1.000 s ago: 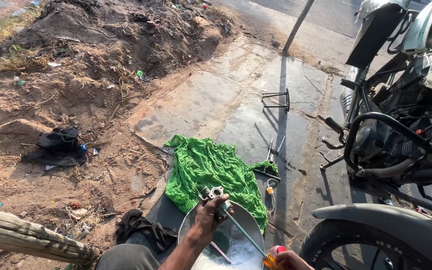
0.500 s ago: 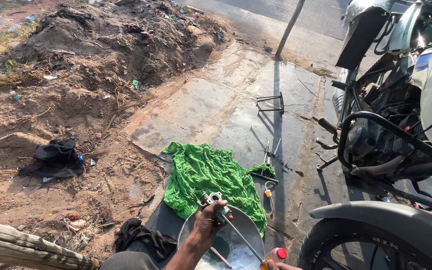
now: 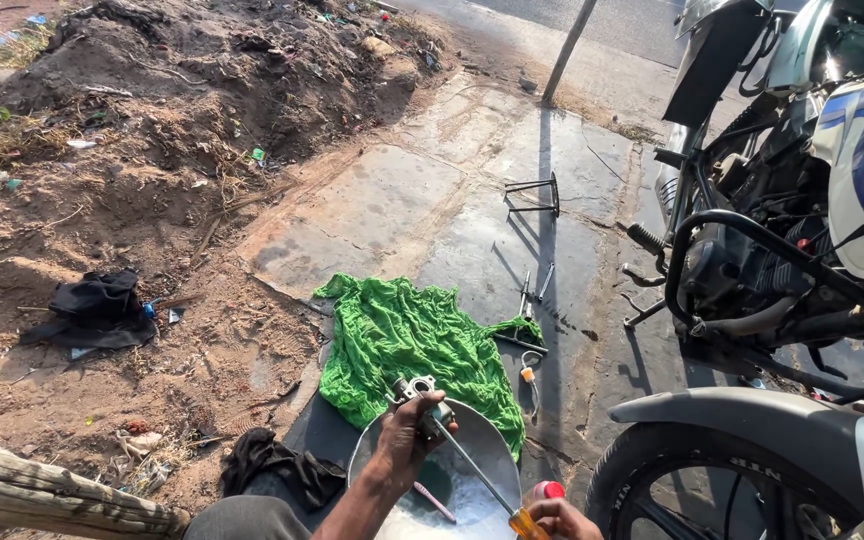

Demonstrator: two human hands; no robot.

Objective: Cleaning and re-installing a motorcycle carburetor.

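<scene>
Left hand (image 3: pixel 407 435) grasps the small metal carburettor part (image 3: pixel 417 392) over the bowl (image 3: pixel 472 470): rigid, likely oily; right hand (image 3: pixel 552 517) clenches the screwdriver (image 3: pixel 477 470).

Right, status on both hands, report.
Left hand grips small metal part above round metal basin. Right hand holds screwdriver, tip at part. Green cloth alongside basin.

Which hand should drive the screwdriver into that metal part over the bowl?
Right. The right hand already has its grip on the screwdriver handle, with the tip at the metal part. The left hand is occupied holding that part above the bowl.
</scene>
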